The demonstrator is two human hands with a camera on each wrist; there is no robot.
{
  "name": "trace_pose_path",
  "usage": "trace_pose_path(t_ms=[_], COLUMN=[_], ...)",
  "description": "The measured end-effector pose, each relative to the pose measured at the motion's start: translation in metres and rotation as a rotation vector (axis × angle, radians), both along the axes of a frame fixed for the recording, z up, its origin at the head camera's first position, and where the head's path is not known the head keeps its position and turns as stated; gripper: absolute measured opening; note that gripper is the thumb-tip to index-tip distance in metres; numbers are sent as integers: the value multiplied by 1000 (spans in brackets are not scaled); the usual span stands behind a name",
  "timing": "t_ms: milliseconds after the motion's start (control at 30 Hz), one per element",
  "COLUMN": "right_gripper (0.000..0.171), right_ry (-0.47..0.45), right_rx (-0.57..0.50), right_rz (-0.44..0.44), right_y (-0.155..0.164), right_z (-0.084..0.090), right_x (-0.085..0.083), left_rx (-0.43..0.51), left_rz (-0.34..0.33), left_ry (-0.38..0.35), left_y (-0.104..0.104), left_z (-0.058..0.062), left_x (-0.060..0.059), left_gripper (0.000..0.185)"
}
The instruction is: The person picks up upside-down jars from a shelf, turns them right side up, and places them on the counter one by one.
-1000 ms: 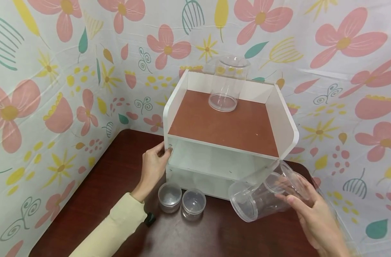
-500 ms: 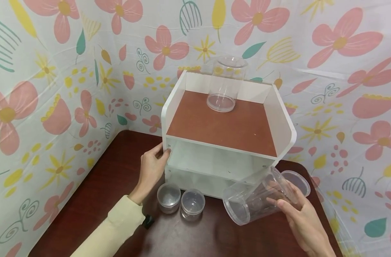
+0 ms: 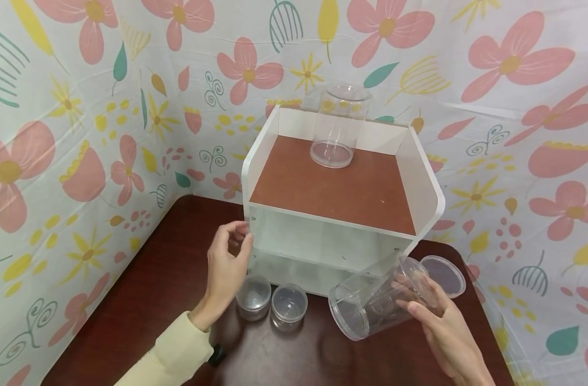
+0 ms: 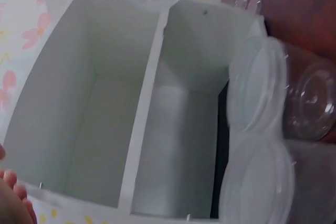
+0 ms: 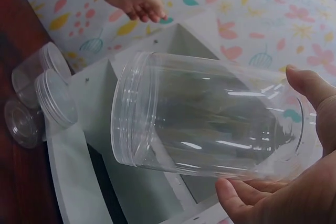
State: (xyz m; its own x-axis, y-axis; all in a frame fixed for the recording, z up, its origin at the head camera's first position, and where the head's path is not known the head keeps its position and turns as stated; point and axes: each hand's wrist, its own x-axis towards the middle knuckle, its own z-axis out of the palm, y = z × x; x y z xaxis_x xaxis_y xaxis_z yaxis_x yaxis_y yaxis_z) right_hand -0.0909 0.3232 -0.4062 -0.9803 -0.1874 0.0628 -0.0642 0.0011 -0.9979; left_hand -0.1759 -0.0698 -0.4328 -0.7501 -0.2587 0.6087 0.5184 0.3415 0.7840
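Clear jar point(image 3: 378, 303), the large one without a lid, is being carried by the right hand point(image 3: 443, 335), whose fingers and thumb are curling round its closed end while the open mouth is pointing down and left. Compared with a second ago it is sitting lower and further left, now hanging just above the desk point(image 3: 144, 300) in front of the white shelf unit point(image 3: 421, 185), close to the lower opening. That shift is also uncovering a round clear lid point(image 3: 443, 275) lying on the desk at the unit's right corner, which the jar was hiding before.

The left hand point(image 3: 226, 268) is changing too: a moment back its fingertips were pressing on the unit's left front edge, and now they are coming off it, the hand hovering just beside that edge with fingers loosely bent and gripping nothing. So the unit is no longer being steadied, and I judge the work to be passing from bracing the shelf to handling the jar.

Two small lidded containers point(image 3: 271, 304) are sitting side by side on the desk in front of the unit, where they were. A second tall clear jar point(image 3: 339, 126) is standing upright at the back of the brown top shelf point(image 3: 332, 193), unmoved.
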Motion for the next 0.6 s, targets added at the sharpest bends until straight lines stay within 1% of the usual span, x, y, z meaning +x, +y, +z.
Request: trace_pose_path(t_ms=[67,133,200,267,367,500,600], right_gripper=[61,60,60,60,65,73,73], right_ry=[9,23,31,35,25,-3,-3], right_rx=[-5,-22,-43,-65,-76,-63,-58], right_rz=[0,1,4,8,3,-13,-6], right_y=[-1,-2,-2,-2,-2,-3,-4], right_z=[-1,-3,-5,-8,-11,-13,-13], right_x=[0,0,0,0,0,1,1], left_rx=[-21,-56,-97,-140,-206,-251,-277], left_rz=[-69,-150,-228,-294,-361,-469,-548], left_ry=[28,26,-14,-74,-171,-233,-280], left_y=[4,9,15,20,28,38,44], left_z=[-4,-8,-13,-18,-26,-34,-40], left_x=[4,9,15,20,29,35,38], left_gripper=[27,28,33,39,48,57,64])
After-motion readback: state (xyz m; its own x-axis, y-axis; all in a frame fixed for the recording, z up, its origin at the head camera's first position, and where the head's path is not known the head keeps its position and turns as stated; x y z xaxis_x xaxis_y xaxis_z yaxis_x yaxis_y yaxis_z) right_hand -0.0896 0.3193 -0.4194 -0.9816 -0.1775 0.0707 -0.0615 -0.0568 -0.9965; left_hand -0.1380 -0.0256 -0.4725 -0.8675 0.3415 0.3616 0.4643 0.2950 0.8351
